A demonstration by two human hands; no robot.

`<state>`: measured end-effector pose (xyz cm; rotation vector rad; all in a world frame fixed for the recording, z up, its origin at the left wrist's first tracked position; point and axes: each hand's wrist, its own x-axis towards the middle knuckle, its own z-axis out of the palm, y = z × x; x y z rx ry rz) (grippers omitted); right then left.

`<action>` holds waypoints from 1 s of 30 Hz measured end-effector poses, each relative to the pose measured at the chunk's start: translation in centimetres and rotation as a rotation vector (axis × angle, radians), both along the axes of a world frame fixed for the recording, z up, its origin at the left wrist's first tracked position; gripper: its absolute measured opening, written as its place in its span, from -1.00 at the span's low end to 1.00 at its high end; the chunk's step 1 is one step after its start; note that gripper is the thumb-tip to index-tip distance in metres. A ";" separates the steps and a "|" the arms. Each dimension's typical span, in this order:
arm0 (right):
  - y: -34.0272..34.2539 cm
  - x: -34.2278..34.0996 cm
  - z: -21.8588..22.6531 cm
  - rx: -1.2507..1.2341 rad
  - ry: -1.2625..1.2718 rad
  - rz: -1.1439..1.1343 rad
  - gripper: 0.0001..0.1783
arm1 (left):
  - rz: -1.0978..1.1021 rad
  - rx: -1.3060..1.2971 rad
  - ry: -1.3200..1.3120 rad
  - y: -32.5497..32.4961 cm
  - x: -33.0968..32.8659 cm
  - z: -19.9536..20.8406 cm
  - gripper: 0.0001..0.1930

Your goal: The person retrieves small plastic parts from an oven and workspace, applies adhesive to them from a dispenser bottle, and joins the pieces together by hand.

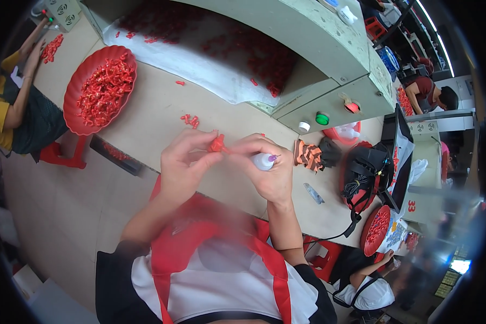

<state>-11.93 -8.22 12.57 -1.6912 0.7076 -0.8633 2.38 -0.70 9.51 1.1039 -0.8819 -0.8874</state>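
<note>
Between the thumb and fingers of my left hand (181, 162) is a small, shiny red moulded piece (217, 143), held above the table. My right hand (272, 178) grips a small white squeeze bottle (262, 161) with a purple needle tip, which points away to the right. The fingertips of that hand reach the right end of the red piece; whether they pinch it too cannot be told. Just beyond my hands, several similar red pieces (189, 120) lie on the table (227, 186).
A red scalloped bowl (70, 100) heaped with red pieces stands left. Ahead is a grey-green machine (308, 32) with a white-lined opening (162, 67) holding many pieces. Right are striped cloth (308, 155), a metal blade (314, 193) and a black bag (366, 167). Co-workers sit at both sides.
</note>
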 end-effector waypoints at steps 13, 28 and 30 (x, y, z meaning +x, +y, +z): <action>1.4 -0.6 0.2 -0.009 -0.036 -0.131 -0.88 | 0.069 -0.161 -0.430 -0.1 -0.5 0.8 -0.67; 1.0 -0.6 -0.9 0.485 -0.240 -0.083 -0.89 | 0.077 -0.091 -0.479 -0.3 -0.9 1.2 -0.66; 0.8 -0.8 -1.2 0.491 -0.258 -0.061 -0.88 | 0.076 -0.082 -0.479 -0.3 -0.9 1.2 -0.66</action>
